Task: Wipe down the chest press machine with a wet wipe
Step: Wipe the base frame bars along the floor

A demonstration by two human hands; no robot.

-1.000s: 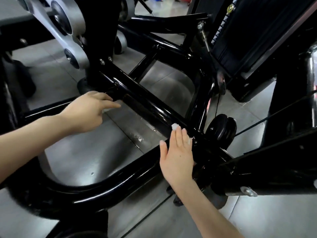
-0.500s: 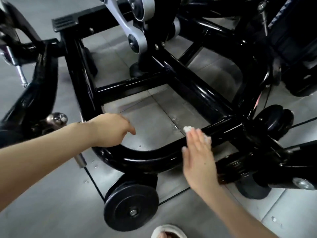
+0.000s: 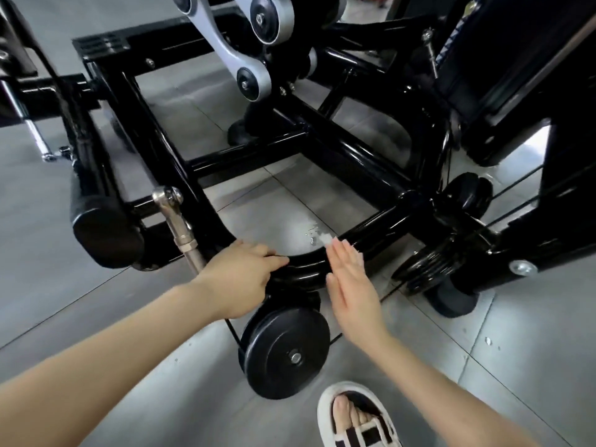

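Fingers straight and released, the right hand point(image 3: 351, 285) presses the wet wipe point(image 3: 325, 239) onto the curved base tube point(image 3: 303, 269) of the chest press machine point(image 3: 351, 153). Just beside it, the left hand point(image 3: 238, 275) curls its fingers over that tube, above 1 black pulley point(image 3: 287, 350).

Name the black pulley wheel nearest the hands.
The front pulley wheel, under the curved tube between the left hand and right hand; the other wheels sit farther right.

Bright, even light from overhead; white glare streaks the glossy black frame point(image 3: 371, 227) and grey floor point(image 3: 483, 333) (soft shadows only). Edges bow wide-angle; right hand point(image 3: 351, 279) slightly motion-blurred.
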